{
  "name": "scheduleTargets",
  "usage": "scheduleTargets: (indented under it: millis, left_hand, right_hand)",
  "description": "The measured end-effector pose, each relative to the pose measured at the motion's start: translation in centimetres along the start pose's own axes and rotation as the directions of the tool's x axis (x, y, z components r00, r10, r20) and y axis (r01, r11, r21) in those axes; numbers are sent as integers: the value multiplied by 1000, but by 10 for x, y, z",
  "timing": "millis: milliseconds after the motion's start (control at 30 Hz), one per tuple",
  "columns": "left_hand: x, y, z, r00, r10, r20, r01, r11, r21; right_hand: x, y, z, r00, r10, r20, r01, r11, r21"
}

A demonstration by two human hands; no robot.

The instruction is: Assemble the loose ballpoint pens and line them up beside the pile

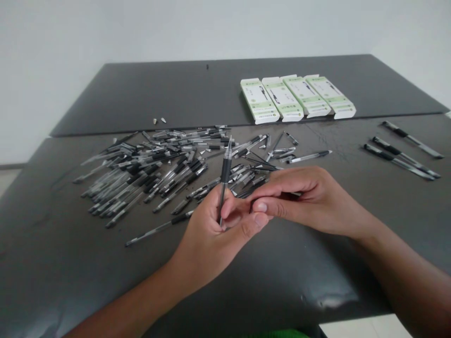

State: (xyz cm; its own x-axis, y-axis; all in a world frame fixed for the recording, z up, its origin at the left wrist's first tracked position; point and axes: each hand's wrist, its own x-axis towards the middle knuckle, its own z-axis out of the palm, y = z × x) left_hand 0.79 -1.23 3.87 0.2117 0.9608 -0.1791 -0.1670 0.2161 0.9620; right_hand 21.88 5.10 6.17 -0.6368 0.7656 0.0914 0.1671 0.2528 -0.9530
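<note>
My left hand (pixel 207 234) is closed around a clear gel pen (pixel 226 171) with a black grip, its bare tip pointing up. The thumb of that hand reaches across to the fingertips of my right hand (pixel 310 199). Between the fingers of both hands shows a small dark piece (pixel 252 205), mostly covered, so I cannot tell what it is. My right hand is closed in a pinch on it. Just beyond my hands lies a large pile of pens and pen parts (pixel 137 173). One gel pen (pixel 158 230) lies apart on the pile's near side.
Several flat green-and-white pen boxes (pixel 291 96) lie side by side on the back of the dark table (pixel 169 94). To the right rest 3 capped pens (pixel 405 155). Two tiny light parts (pixel 158 120) sit behind the pile.
</note>
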Motion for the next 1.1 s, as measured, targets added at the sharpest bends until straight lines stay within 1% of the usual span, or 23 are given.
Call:
scheduleTargets:
  millis: [67,133,200,267,333,400,467,533,633,833,933,1000,1100]
  left_hand:
    - [1,-1,0,999,4,39,-2,999,-35]
    - [1,-2,1,999,25,43,-22,998,-55]
    - [1,-1,1,999,46,7,-46,998,-47]
    - [1,0,2,998,63,-27,-64,997,-32]
    - [2,0,2,996,77,-44,-78,997,-11]
    - [3,-1,1,995,81,-58,-80,997,24]
    - [4,-3,0,994,81,-72,-77,995,55]
    - [4,-5,-1,994,85,-75,-80,995,61]
    - [4,-6,-2,994,94,-64,-92,995,40]
    - [4,-2,1,995,86,-46,-83,995,50]
    - [4,-1,1,996,81,-34,-79,995,55]
    - [3,-2,0,997,77,-13,-76,996,44]
    - [0,-4,-1,997,68,45,-68,998,1]
  right_hand:
    - [-3,0,-12,998,31,57,-31,1000,0]
    - [-8,0,-28,992,92,89,-88,995,-41]
    - [-13,1,-43,981,164,105,-144,973,-182]
    - [-16,3,-53,964,229,134,-159,902,-401]
    - [-16,5,-53,950,271,155,-132,798,-589]
    - [-14,6,-47,944,289,158,-99,707,-700]
    - [-12,7,-40,941,306,143,-98,654,-750]
    - [-11,7,-35,940,319,118,-115,625,-772]
    - [-12,8,-34,940,325,105,-127,619,-775]
    - [-15,10,-33,937,307,168,-70,634,-770]
    - [-16,8,-32,941,304,147,-78,619,-782]
    - [-16,6,-32,953,272,134,-80,653,-753]
    - [-15,4,-34,983,148,111,-48,784,-619]
